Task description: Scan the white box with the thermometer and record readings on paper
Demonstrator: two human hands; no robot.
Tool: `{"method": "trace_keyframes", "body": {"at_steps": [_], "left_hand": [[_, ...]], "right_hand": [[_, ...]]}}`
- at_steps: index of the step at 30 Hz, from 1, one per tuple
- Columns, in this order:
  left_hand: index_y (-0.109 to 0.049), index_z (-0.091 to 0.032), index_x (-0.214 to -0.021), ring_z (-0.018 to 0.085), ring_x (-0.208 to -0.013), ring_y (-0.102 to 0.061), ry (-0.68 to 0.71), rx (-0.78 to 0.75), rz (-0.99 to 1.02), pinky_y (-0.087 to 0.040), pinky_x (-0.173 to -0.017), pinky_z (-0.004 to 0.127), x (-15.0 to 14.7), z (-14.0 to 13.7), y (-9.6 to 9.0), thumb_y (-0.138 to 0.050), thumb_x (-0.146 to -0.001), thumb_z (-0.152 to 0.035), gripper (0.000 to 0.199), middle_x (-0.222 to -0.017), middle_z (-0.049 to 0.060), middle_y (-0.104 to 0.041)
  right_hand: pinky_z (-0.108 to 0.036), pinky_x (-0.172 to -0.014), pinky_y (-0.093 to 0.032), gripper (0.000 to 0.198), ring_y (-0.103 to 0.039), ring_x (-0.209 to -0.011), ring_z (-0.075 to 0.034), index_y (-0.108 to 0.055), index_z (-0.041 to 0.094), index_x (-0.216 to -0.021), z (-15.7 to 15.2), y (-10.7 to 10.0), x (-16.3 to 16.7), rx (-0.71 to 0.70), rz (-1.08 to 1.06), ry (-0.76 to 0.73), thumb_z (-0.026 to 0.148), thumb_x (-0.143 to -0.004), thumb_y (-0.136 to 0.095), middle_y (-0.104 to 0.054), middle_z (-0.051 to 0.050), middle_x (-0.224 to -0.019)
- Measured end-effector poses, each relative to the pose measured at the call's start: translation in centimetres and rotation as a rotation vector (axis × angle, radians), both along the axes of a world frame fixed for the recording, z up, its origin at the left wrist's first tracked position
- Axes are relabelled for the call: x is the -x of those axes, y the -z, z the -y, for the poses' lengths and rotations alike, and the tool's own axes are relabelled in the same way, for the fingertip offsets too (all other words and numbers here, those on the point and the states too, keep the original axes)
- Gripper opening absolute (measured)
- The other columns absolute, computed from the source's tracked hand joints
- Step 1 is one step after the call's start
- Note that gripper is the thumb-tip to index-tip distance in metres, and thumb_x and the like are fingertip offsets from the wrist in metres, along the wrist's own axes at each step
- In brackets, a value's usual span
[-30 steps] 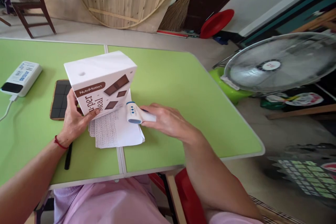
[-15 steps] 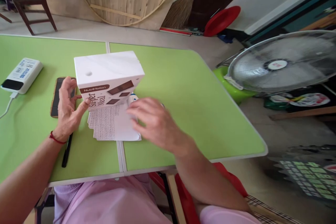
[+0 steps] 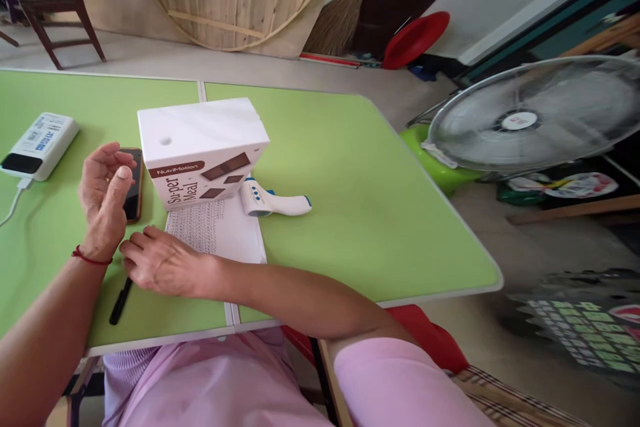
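Note:
My left hand [image 3: 107, 193] is open and raised beside the phone [image 3: 133, 190], thumb apart from the loosely bent fingers, holding nothing. My right hand [image 3: 165, 263] reaches across to the left, its fingers closed at the upper end of a black pen [image 3: 120, 303]. The pen lies on the green table, and its upper part is hidden under that hand. A white NutriMotion box [image 3: 205, 123] stands upright just beyond both hands. Partly under it and my right forearm are sheets of written paper [image 3: 240, 233]. A white and blue infrared thermometer [image 3: 280, 204] lies right of the box.
A white power bank [image 3: 43, 143] with a cable lies at the left of the green table [image 3: 360, 213]. To the right stands a fan [image 3: 520, 120] by a green stool [image 3: 435, 163]. A wooden chair [image 3: 63, 10] and a red basin [image 3: 417, 40] are beyond the table.
My right hand has swept left from beside the box to the pen, uncovering the thermometer. My left hand has let go of the box and drawn back left. The box stays standing.

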State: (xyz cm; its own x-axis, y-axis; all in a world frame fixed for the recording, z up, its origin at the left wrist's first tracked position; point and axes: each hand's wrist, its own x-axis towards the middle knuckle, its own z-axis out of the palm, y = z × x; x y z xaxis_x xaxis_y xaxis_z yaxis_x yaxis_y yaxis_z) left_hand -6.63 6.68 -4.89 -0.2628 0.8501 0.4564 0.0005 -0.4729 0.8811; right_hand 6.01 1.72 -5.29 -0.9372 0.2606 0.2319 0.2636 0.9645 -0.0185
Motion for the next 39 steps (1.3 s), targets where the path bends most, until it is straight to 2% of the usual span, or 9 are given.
{"method": "trace_keyframes", "body": {"at_steps": [7,9,13,16,19,21,26,31,39], "left_hand": [[-0.058,-0.021,-0.099,0.011,-0.068,-0.053,-0.023,0.079,-0.113,-0.042,-0.059,0.027,-0.2,-0.1,-0.1,-0.075,-0.070,-0.020,0.034,-0.091,0.002,-0.060],[-0.053,-0.022,-0.094,0.012,-0.063,-0.053,0.011,0.153,-0.142,-0.040,-0.052,0.027,-0.3,0.1,-0.1,-0.069,-0.065,-0.012,0.034,-0.089,0.002,-0.059],[-0.048,-0.022,-0.107,0.021,-0.084,-0.062,0.156,0.289,-0.374,-0.053,-0.061,0.032,-1.0,1.2,-0.2,-0.063,-0.063,-0.014,0.047,-0.103,0.006,-0.061],[-0.046,-0.020,-0.120,0.024,-0.099,-0.060,0.176,0.313,-0.674,-0.058,-0.073,0.038,-1.5,2.2,-0.2,-0.064,-0.066,-0.018,0.056,-0.117,0.010,-0.056],[-0.047,-0.019,-0.123,0.026,-0.103,-0.058,0.118,0.282,-0.836,-0.058,-0.072,0.036,-1.7,2.5,0.1,-0.073,-0.067,-0.024,0.062,-0.117,0.010,-0.052],[-0.048,-0.019,-0.122,0.026,-0.099,-0.057,0.066,0.248,-0.842,-0.057,-0.067,0.033,-1.7,2.3,0.5,-0.080,-0.065,-0.029,0.066,-0.113,0.009,-0.052],[-0.051,-0.019,-0.119,0.016,-0.075,-0.058,0.081,0.209,-0.748,-0.054,-0.065,0.032,-1.2,1.5,1.0,-0.075,-0.073,-0.032,0.053,-0.112,0.008,-0.058],[-0.046,-0.022,-0.132,0.013,-0.071,-0.060,0.127,0.320,-0.589,-0.053,-0.056,0.025,-1.0,1.2,1.1,-0.078,-0.072,-0.035,0.069,-0.117,0.009,-0.058],[-0.052,-0.021,-0.120,0.010,-0.064,-0.056,0.120,0.175,-0.374,-0.052,-0.047,0.019,-1.4,1.0,0.5,-0.078,-0.072,-0.033,0.056,-0.098,0.003,-0.057]], "right_hand": [[-0.029,-0.054,-0.045,0.025,-0.057,-0.060,-0.015,-0.061,0.015,-0.081,0.9,-2.5,-6.4,-0.089,-0.399,-0.143,0.010,-0.096,-0.042,-0.061,-0.002,-0.067],[-0.028,-0.062,-0.052,0.013,-0.063,-0.070,-0.015,-0.058,0.018,-0.084,0.8,-2.6,-9.0,0.119,-0.635,-0.066,0.018,-0.094,-0.051,-0.064,-0.001,-0.072],[-0.029,-0.064,-0.058,0.013,-0.067,-0.069,-0.013,-0.058,0.022,-0.101,0.1,-0.5,-12.4,0.717,-1.045,0.345,0.021,-0.094,-0.047,-0.066,0.001,-0.076],[-0.029,-0.067,-0.059,0.010,-0.069,-0.070,-0.013,-0.059,0.022,-0.100,-0.1,1.8,-13.1,0.895,-1.132,0.506,0.025,-0.092,-0.053,-0.068,0.002,-0.077],[-0.026,-0.065,-0.057,0.007,-0.068,-0.069,-0.012,-0.061,0.021,-0.097,0.3,3.3,-13.1,0.755,-1.041,0.546,0.025,-0.092,-0.060,-0.068,0.002,-0.077],[-0.028,-0.071,-0.058,0.011,-0.068,-0.075,-0.013,-0.062,0.021,-0.103,0.7,3.5,-13.0,0.570,-0.890,0.412,0.024,-0.097,-0.054,-0.070,-0.001,-0.082],[-0.051,-0.103,-0.050,0.032,-0.056,-0.128,-0.029,-0.059,0.014,-0.106,2.0,3.2,-12.2,0.260,-0.461,0.200,0.043,-0.093,-0.061,-0.068,-0.021,-0.122],[-0.053,-0.110,-0.044,0.023,-0.049,-0.137,-0.030,-0.058,0.014,-0.105,2.5,3.0,-12.3,0.250,-0.277,0.209,0.035,-0.095,-0.058,-0.062,-0.024,-0.132],[-0.048,-0.115,-0.041,0.014,-0.048,-0.138,-0.023,-0.061,0.015,-0.107,2.0,1.5,-14.4,0.358,-0.160,0.158,0.019,-0.099,-0.050,-0.063,-0.018,-0.135]]}}
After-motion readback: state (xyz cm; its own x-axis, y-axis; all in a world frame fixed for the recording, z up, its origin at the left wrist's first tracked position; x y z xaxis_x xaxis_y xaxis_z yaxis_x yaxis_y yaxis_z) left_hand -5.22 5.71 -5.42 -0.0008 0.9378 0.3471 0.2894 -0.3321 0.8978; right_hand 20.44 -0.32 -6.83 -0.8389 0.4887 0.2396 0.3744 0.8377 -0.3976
